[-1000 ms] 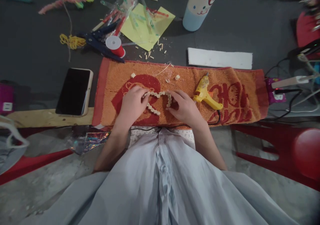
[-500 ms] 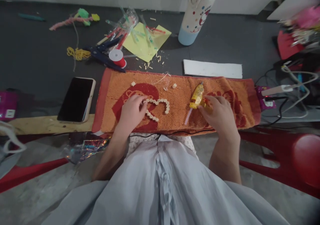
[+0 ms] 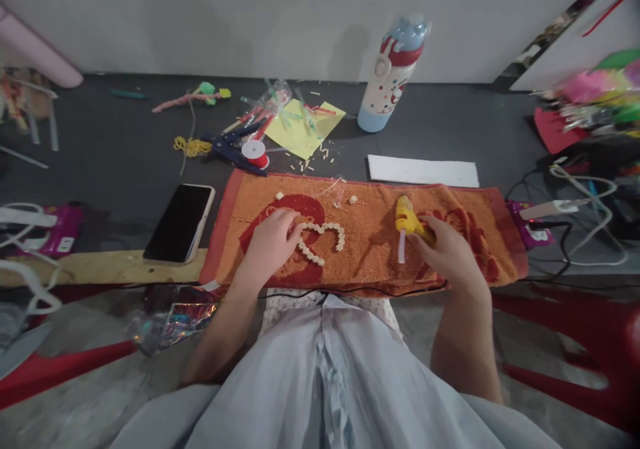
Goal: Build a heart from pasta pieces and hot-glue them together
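On the orange towel (image 3: pixel 370 256) lies a partial heart outline (image 3: pixel 313 257) made of small cream-coloured pieces, its lower right side open. My left hand (image 3: pixel 273 244) rests at the outline's left edge, thumb and fingertips closed together on it. To the right, my right hand (image 3: pixel 450 252) is wrapped around the handle of a yellow hot glue gun (image 3: pixel 407 217). A pale glue stick (image 3: pixel 402 246) sticks out of the gun's rear, toward me. Two small cream clusters lie beyond the heart, one of them a cluster (image 3: pixel 353 200) between heart and gun.
A phone (image 3: pixel 180 222) lies left of the towel. Behind it are navy pliers (image 3: pixel 233 146), a red thread spool (image 3: pixel 256 154), yellow paper (image 3: pixel 300 136) with scraps, a white strip (image 3: pixel 423 170) and a bottle (image 3: pixel 390 82). Cables and a purple box (image 3: pixel 533 226) stand at right.
The view has tilted up, showing more of the table's back. The glue gun has turned so its nozzle points away from me, and my right hand now grips its handle. My left hand stays by the heart.
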`<action>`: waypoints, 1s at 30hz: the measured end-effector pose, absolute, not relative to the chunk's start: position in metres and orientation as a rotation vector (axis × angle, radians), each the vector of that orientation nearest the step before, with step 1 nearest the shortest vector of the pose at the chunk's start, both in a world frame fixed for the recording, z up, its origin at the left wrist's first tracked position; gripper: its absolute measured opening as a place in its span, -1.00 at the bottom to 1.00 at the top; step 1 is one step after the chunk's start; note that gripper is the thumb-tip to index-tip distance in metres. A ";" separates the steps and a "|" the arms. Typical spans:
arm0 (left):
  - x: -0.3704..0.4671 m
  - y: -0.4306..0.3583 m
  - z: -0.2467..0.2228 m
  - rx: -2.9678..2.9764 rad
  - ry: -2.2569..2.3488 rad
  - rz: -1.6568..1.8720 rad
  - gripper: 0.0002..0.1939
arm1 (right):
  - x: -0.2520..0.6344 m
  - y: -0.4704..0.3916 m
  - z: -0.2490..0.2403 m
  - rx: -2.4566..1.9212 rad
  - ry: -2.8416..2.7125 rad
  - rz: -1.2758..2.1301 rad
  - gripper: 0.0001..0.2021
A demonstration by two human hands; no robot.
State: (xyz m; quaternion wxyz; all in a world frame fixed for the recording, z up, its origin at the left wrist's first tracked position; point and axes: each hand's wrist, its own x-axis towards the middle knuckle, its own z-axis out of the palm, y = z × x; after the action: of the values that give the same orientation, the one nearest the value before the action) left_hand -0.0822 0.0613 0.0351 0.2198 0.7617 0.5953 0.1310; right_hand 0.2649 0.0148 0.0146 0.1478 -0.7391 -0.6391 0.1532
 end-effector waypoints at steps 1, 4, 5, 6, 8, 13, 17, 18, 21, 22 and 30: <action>-0.086 0.066 0.039 2.130 1.661 0.369 -0.71 | 0.268 0.013 0.013 -2.081 -1.761 0.512 -0.53; -0.100 0.092 0.050 2.209 1.742 0.409 -0.69 | 0.270 0.009 0.010 -1.898 -1.500 0.665 -0.54; -0.105 0.104 0.053 2.238 1.793 0.413 -0.70 | 0.269 0.009 0.009 -1.843 -1.414 0.670 -0.55; -0.111 0.118 0.054 2.278 1.843 0.413 -0.71 | 0.267 0.009 0.008 -1.790 -1.332 0.665 -0.57; -0.121 0.147 0.054 2.362 1.942 0.378 -0.70 | 0.261 0.010 0.007 -1.677 -1.161 0.681 -0.60; -0.139 0.208 0.038 2.295 2.139 0.332 -0.45 | 0.244 0.022 0.010 -1.316 -0.796 0.803 -0.61; -0.147 0.232 0.029 2.281 2.064 0.341 -0.46 | 0.228 0.027 0.017 -1.262 -0.791 0.911 -0.64; -0.149 0.236 0.030 2.280 2.028 0.342 -0.50 | 0.223 0.028 0.018 -1.267 -0.800 0.940 -0.63; -0.151 0.246 0.039 2.201 1.987 0.416 -0.61 | 0.208 0.029 0.016 -1.269 -0.831 1.007 -0.63; -0.152 0.250 0.044 2.138 1.996 0.481 -0.63 | 0.204 0.030 0.015 -1.264 -0.840 1.027 -0.63; -0.193 0.280 0.111 1.414 1.687 1.063 -0.63 | 0.185 0.035 0.008 -1.305 -0.938 1.109 -0.62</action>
State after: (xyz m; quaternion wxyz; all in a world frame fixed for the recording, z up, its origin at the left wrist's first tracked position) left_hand -0.1927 0.2799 0.1112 0.3418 0.5436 0.6485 0.4088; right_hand 0.1855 0.0347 0.0083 0.5599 -0.5538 -0.3979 0.4706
